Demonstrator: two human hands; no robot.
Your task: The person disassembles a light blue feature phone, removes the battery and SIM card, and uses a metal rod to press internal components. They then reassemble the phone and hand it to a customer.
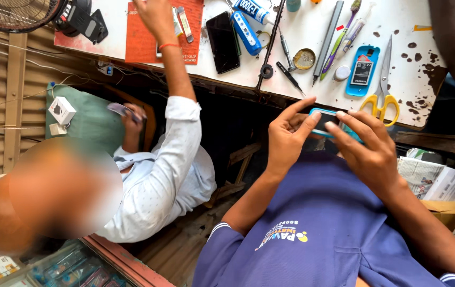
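Note:
A small phone with a light blue frame (324, 120) is held between both hands, just in front of the white worktable's edge (312, 98). My left hand (287, 139) grips its left end, with the index finger and thumb stretched over the top. My right hand (370, 149) covers its right end, fingers curled over the screen. Much of the phone is hidden under my fingers. Below the hands is my blue shirt (323, 228).
Another person in a white shirt (163, 175) sits at the left, one hand on a red mat (142, 37), the other holding a phone (124, 110). On the table lie a black phone (223, 34), yellow scissors (381, 101), an open blue phone back (362, 72), screwdrivers and a toothbrush.

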